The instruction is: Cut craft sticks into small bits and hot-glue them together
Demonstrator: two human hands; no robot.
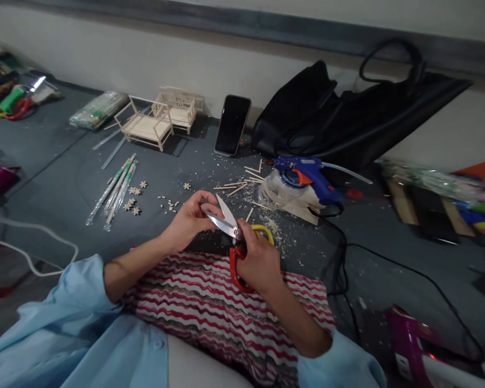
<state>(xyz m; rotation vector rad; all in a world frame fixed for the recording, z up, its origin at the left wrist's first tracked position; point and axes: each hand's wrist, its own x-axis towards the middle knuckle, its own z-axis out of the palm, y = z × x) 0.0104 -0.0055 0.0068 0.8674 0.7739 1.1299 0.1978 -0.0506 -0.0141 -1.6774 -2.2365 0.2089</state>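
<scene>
My right hand [262, 257] is closed around the handles of a pair of scissors [225, 220] with red and yellow grips. Their blades stand apart and point up to the left. At the blade tips, my left hand [192, 218] has its fingers bent together in a pinch; whatever is between them is too small or hidden to make out. Just beyond the hands lie thin wooden sticks [237, 186] and scattered pale shavings. Left of my left hand are small cut bits [172, 206] and several little flower-shaped wooden pieces [134, 200].
Two miniature stick-built furniture pieces [145, 127] stand at the back, near a propped phone [233, 125]. Wrapped sticks [115, 188] lie at left. A blue glue gun [303, 168] rests on a clear container, its black cable [396, 262] trailing right. Behind is a black bag [307, 116].
</scene>
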